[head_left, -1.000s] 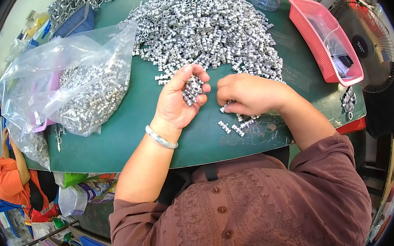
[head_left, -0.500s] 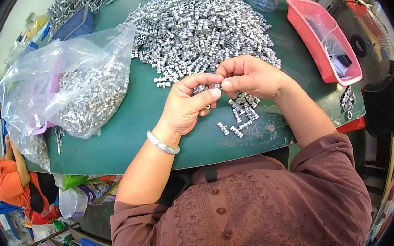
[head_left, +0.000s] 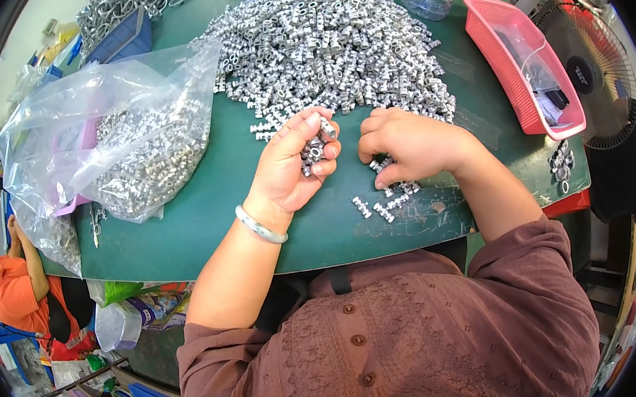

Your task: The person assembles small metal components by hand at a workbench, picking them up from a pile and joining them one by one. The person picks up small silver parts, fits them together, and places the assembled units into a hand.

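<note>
My left hand (head_left: 292, 155) is closed around several small silver metal pieces (head_left: 314, 154), some ring-shaped and some ribbed, which show between thumb and fingers. A pale bangle (head_left: 261, 225) circles that wrist. Just to its right, my right hand (head_left: 414, 145) curls down over a small cluster of ribbed silver pieces (head_left: 389, 207) on the green table (head_left: 314, 237). Between its thumb and index finger a ribbed silver piece (head_left: 380, 165) shows; the other fingertips are hidden. Beyond both hands rises a large heap of similar silver pieces (head_left: 326, 44).
A clear plastic bag (head_left: 153, 161) of silver pieces lies at left, over something pink. At right stand a pink basket (head_left: 499, 51) and a black fan (head_left: 589, 73). Blue trays (head_left: 123, 40) sit at the back. A person in orange (head_left: 17, 292) is at far left.
My hands have separated. The right moved down onto the small cluster; the left drew slightly left, its fingers turned up around the silver pieces.
</note>
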{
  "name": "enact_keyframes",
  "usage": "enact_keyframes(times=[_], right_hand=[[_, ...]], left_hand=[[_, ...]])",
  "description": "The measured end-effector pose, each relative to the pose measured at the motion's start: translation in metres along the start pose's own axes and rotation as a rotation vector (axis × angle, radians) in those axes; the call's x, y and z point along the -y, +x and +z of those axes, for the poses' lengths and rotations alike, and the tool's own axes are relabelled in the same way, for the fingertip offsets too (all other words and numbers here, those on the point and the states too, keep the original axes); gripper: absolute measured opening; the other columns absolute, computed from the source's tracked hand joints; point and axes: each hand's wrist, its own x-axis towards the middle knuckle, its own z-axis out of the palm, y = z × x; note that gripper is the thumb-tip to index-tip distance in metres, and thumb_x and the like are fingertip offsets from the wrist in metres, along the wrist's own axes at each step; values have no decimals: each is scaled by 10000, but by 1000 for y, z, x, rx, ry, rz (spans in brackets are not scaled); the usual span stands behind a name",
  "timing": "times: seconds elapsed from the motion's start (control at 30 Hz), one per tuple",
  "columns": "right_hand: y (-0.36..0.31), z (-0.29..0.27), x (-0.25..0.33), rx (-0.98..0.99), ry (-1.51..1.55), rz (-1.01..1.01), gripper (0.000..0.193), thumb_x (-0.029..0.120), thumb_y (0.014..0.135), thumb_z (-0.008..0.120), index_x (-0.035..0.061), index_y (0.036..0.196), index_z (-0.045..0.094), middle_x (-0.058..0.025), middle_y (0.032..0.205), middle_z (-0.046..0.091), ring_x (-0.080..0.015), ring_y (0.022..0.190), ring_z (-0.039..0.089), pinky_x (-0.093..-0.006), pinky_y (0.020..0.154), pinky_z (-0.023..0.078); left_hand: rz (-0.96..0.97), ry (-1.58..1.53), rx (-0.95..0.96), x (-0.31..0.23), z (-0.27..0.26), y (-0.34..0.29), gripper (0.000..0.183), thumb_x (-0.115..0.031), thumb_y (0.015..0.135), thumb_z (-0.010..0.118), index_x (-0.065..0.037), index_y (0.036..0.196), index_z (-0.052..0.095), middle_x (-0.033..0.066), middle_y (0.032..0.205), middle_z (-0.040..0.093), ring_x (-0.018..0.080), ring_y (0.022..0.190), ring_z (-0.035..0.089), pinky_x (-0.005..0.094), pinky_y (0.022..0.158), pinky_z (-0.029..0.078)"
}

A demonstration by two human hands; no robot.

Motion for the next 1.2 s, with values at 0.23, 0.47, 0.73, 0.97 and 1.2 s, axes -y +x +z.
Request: enact_keyframes(times=[0.23,0.47,0.73,0.97,1.2], right_hand=[[1,2,3,79,113,64,184,114,648,676,45,730,527,-77,719,555,-265,783,524,-361,711,411],[2,-1,3,-47,441,147,164,59,676,672,20,769,542,-53,678,544,-162,632,546,-282,563,418],[6,-1,0,-419,1065,214,80,75,765,645,18,808,609,-3,690,584,-86,585,507,-222,579,428],[7,0,-2,-507,1261,252,119,99,808,613,17,890,586,-16,716,572,-85,615,527,-213,537,428],[9,4,-1,-568,1231,182,112,57,780,626,24,883,596,-13,788,598,-83,701,555,-220,644,456]], left_hand=[[-36,-78,-22,-1,-1,2,116,-174,870,507,-74,926,525,35,773,504,108,636,473,180,435,347],[-72,-143,-13,-2,-2,2,117,-176,851,520,-77,912,529,39,763,504,114,629,478,185,432,361],[5,-34,-182,-3,9,-1,209,-187,843,496,-66,1010,526,83,831,563,169,670,524,218,439,417],[-3,164,-80,2,2,-2,218,-235,845,545,-72,991,547,79,831,571,165,650,523,191,439,389],[-93,243,-71,5,9,-3,223,-261,866,528,-52,938,545,62,749,559,144,613,523,175,406,358]])
